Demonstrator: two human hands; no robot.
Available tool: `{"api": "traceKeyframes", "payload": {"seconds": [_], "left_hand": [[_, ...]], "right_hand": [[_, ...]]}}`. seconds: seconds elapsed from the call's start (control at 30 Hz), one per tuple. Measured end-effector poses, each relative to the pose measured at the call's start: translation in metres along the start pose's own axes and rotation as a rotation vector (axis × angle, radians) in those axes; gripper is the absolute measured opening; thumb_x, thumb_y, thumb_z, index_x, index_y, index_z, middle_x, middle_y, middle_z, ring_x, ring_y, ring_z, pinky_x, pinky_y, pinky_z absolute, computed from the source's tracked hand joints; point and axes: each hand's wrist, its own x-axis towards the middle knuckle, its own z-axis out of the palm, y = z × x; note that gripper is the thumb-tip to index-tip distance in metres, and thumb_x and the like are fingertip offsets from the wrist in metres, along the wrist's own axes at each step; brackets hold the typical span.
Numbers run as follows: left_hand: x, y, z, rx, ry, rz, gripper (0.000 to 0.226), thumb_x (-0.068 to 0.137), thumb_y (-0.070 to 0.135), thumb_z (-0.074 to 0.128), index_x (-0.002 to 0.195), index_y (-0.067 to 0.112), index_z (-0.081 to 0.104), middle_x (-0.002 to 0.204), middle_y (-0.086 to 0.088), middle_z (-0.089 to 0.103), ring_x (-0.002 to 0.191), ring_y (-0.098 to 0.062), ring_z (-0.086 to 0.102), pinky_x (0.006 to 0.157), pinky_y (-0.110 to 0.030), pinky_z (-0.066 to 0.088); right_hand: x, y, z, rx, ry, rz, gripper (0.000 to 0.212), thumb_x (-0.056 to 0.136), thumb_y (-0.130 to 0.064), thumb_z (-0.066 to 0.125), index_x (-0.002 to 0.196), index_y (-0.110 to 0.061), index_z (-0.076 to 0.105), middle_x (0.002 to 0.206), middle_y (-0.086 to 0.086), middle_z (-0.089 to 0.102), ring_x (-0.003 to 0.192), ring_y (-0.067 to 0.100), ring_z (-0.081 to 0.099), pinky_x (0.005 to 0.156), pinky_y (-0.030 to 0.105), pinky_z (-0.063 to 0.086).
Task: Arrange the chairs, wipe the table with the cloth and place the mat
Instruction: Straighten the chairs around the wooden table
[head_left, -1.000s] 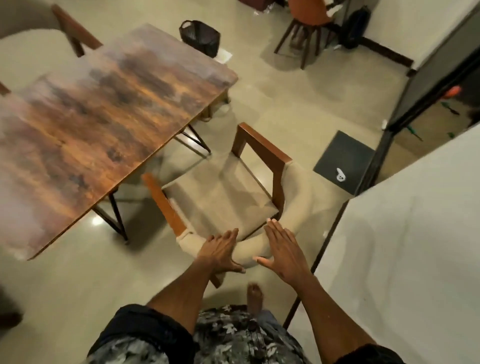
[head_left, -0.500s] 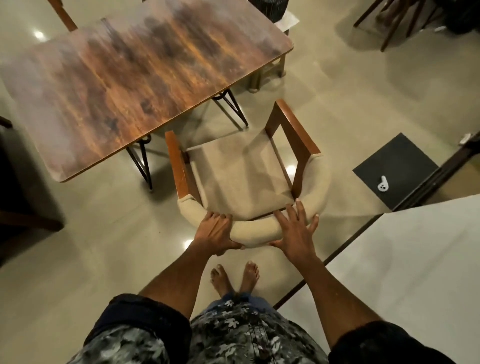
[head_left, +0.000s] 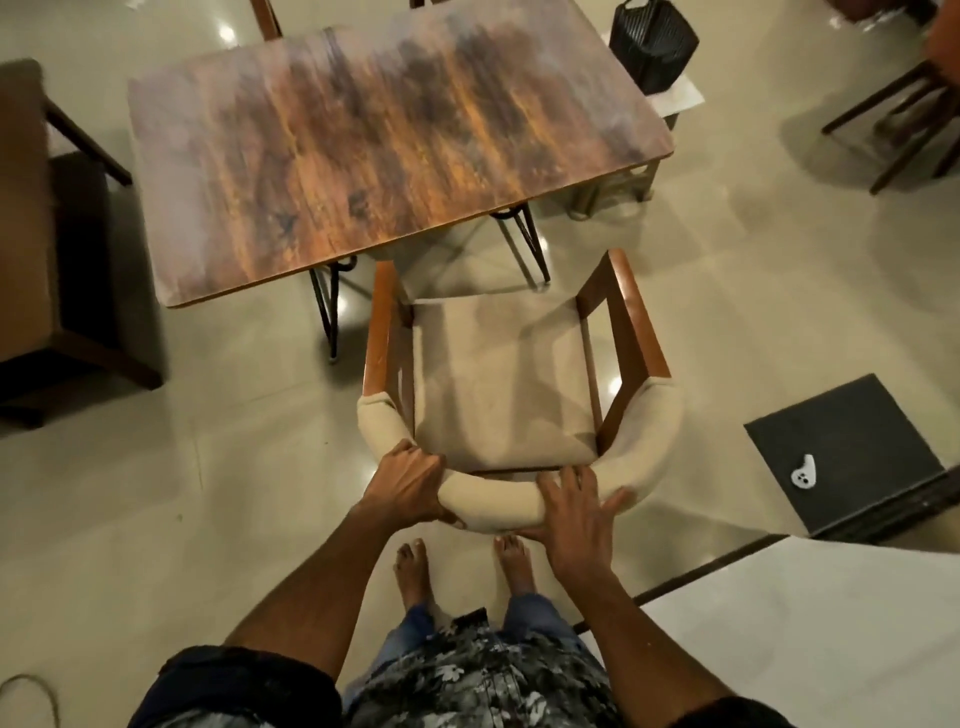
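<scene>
From the head camera, looking down, a person stands barefoot behind a chair (head_left: 506, 384) with a soft tan seat and brown wood arms. The left hand (head_left: 408, 486) grips the padded back of the chair, fingers curled over the top and thumb under. The right hand (head_left: 576, 512) lies on the same padded back with its fingers spread wide and its thumb under the pad. The chair faces a brown wood table (head_left: 384, 150), and its front sits just at the table's near edge. A dark mat (head_left: 852, 447) lies on the floor to the right, well apart from the chair, with a small white thing (head_left: 802, 472) on it. A black basket (head_left: 652, 44) stands past the table's far corner
</scene>
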Motion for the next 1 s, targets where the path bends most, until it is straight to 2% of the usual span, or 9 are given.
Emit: {"api": "traceKeyframes", "payload": {"seconds": [0.13,0.2,0.33,0.43,0.53,0.73,0.83,0.9,1.0], "left_hand": [[-0.002,0.006,-0.003,-0.043,-0.014,-0.06,0.082,0.081,0.074,0.08,0.148,0.031,0.058,0.151,0.001,0.061,0.141,-0.019,0.053,0.123,-0.037,0.042],[-0.004,0.012,-0.004,-0.062,-0.009,-0.096,0.08,0.081,0.069,0.082,0.148,0.032,0.058,0.152,0.0,0.06,0.143,-0.019,0.051,0.123,-0.037,0.041],[0.0,0.023,-0.012,-0.033,-0.039,-0.133,0.082,0.073,0.067,0.089,0.141,0.029,0.064,0.142,0.0,0.067,0.136,-0.023,0.055,0.114,-0.039,0.049],[-0.006,0.028,-0.012,-0.066,-0.015,-0.146,0.08,0.074,0.065,0.089,0.143,0.031,0.064,0.145,0.0,0.065,0.139,-0.022,0.054,0.118,-0.04,0.046],[-0.009,0.027,-0.01,-0.072,0.012,-0.139,0.078,0.079,0.064,0.087,0.145,0.031,0.063,0.149,0.001,0.063,0.142,-0.02,0.051,0.121,-0.039,0.044],[-0.012,0.029,-0.01,-0.145,0.057,-0.133,0.073,0.085,0.054,0.087,0.147,0.025,0.063,0.151,-0.002,0.061,0.144,-0.021,0.051,0.123,-0.039,0.042],[-0.013,0.034,-0.007,-0.165,0.128,-0.124,0.074,0.058,0.038,0.107,0.122,0.011,0.08,0.122,-0.016,0.077,0.117,-0.04,0.072,0.099,-0.054,0.062],[-0.011,0.036,-0.001,-0.206,0.153,-0.124,0.073,0.045,0.031,0.112,0.107,0.007,0.083,0.107,-0.019,0.08,0.1,-0.044,0.077,0.083,-0.057,0.067],[0.002,0.043,-0.006,-0.243,0.164,-0.168,0.069,0.061,0.036,0.106,0.119,0.008,0.081,0.121,-0.019,0.077,0.117,-0.042,0.07,0.101,-0.056,0.06]], "right_hand": [[0.012,0.027,-0.009,-0.052,0.083,-0.188,0.081,0.047,-0.069,0.096,0.113,-0.028,0.075,0.108,0.002,0.072,0.101,0.029,0.07,0.087,0.054,0.049],[0.014,0.05,-0.012,-0.054,0.085,-0.224,0.084,0.053,-0.074,0.092,0.12,-0.027,0.074,0.117,0.002,0.073,0.106,0.027,0.07,0.088,0.048,0.048],[0.015,0.089,-0.014,-0.034,0.053,-0.174,0.096,0.06,-0.069,0.093,0.139,-0.022,0.067,0.151,0.012,0.061,0.14,0.035,0.057,0.115,0.063,0.035],[0.022,0.106,-0.016,0.065,0.053,-0.213,0.095,0.057,-0.063,0.097,0.138,-0.022,0.069,0.161,0.013,0.053,0.151,0.038,0.048,0.123,0.072,0.02],[0.032,0.114,-0.012,0.211,0.094,-0.336,0.084,0.051,-0.064,0.099,0.123,-0.024,0.077,0.155,0.011,0.059,0.145,0.039,0.053,0.123,0.063,0.013],[0.048,0.122,-0.01,0.278,0.085,-0.458,0.07,0.057,-0.066,0.095,0.115,-0.031,0.079,0.151,0.003,0.063,0.139,0.031,0.059,0.119,0.055,0.024],[0.057,0.127,-0.012,0.278,0.068,-0.494,0.065,0.06,-0.068,0.09,0.113,-0.033,0.079,0.146,0.001,0.067,0.134,0.028,0.063,0.119,0.048,0.025],[0.064,0.132,-0.015,0.29,0.066,-0.523,0.06,0.064,-0.071,0.084,0.11,-0.034,0.08,0.142,0.001,0.069,0.133,0.024,0.063,0.119,0.043,0.024],[0.09,0.142,-0.024,0.272,0.056,-0.515,0.067,0.055,-0.071,0.091,0.109,-0.034,0.081,0.138,-0.001,0.072,0.13,0.024,0.066,0.118,0.041,0.023]]}}
